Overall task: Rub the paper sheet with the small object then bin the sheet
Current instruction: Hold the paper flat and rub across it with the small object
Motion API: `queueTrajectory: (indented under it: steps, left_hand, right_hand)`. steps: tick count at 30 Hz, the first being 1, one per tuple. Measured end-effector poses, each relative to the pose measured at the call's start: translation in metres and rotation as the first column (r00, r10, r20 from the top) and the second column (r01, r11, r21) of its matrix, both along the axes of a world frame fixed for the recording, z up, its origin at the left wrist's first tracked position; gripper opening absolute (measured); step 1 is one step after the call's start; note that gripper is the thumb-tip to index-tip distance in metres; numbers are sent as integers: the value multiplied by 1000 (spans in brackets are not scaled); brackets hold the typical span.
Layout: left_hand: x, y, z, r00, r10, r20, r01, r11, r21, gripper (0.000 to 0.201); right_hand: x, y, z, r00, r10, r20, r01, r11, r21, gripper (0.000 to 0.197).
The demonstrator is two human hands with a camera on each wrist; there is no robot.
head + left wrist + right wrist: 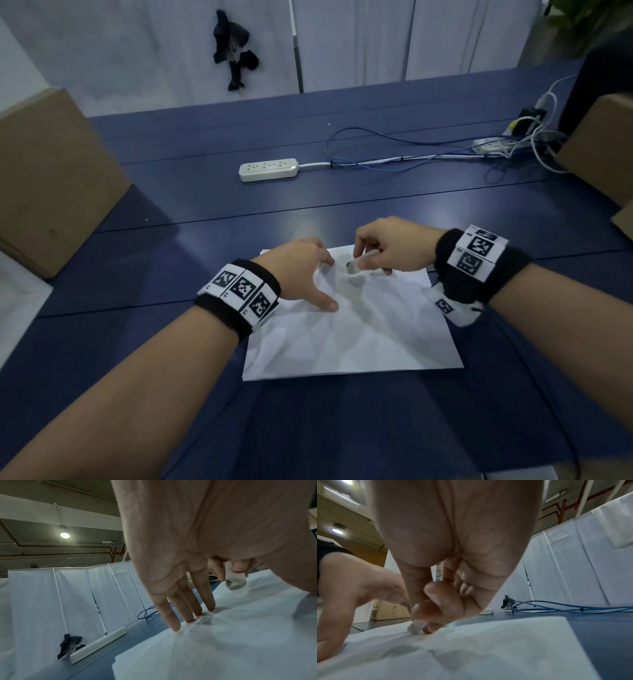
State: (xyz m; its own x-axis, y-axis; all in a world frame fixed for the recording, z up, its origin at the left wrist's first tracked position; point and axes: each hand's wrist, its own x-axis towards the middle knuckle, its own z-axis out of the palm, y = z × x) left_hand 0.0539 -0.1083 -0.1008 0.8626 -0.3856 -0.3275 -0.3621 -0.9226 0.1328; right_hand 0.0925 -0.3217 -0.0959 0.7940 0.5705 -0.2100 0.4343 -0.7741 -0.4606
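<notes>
While the paper sheet (356, 329) lies creased but flat on the blue table (205, 198), on the near side of the white power strip (268, 169), I read us as partway through the rubbing and nowhere near the binning. My right hand (394, 245) has its thumb and fingers curled round the small object (359, 263), a pale stubby piece, with its grey end down at the sheet's far edge, the edge toward the power strip; in the right wrist view its tip (414, 628) looks to be touching the paper. My left hand (301, 270) is spread, fingers (171, 615) straight, their tips pressing the sheet just beside the object and puckering it. How much has already been rubbed I cannot tell; faint grey patches could be shadow or creasing. Left to do, as I judge it: finish the rubbing, pick up the sheet, and carry it to a bin. No bin shows in any view.
</notes>
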Motion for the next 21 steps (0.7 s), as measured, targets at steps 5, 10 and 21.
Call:
queueTrajectory:
  steps: [5,10,21]
  left_hand:
    - [3,3,-7,1000,15,9,-15,999,-33,82]
    - [7,3,-10,1000,-4,15,4,1000,-10,84]
    - [11,-2,-8,1000,0,29,-1,1000,16,82]
  right_hand:
    - [12,16,1,997,-3,73,8,997,-74,11]
    - [-11,11,2,977,167,-135,-181,979,-97,8]
    - [-7,10,1,986,132,-102,-143,984,-103,10]
